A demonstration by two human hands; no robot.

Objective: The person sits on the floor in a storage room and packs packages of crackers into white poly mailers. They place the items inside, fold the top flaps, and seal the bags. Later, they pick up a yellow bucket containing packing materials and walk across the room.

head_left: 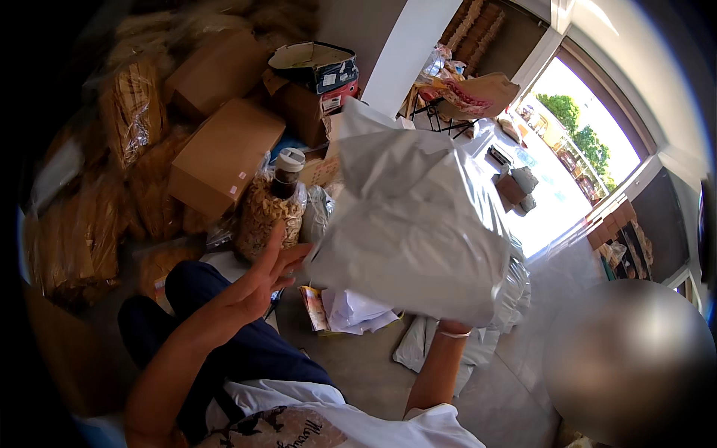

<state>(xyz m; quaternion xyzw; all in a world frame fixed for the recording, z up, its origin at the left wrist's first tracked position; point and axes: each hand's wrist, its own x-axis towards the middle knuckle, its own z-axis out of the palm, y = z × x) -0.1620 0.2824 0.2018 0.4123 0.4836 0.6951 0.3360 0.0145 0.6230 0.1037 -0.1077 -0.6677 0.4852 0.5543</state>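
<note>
A large grey plastic mailer bag (407,220) is raised in the middle of the view. My right hand (453,327) grips it from below, with most of the fingers hidden behind the plastic. My left hand (269,272) is open with fingers apart beside the bag's left edge; whether it touches the plastic I cannot tell. Under the bag lie loose white papers (355,313) on a printed stack. More grey bags (418,351) rest on the floor to their right. A dark jar with a white lid (287,179) stands behind my left hand, by a clear sack of beige pieces (261,231).
Cardboard boxes (220,153) and wrapped brown bundles (89,246) crowd the left. A white pillar (396,45), a folding chair (478,97) and an open doorway (575,123) are at the back. A blurred round shape (627,358) covers the lower right.
</note>
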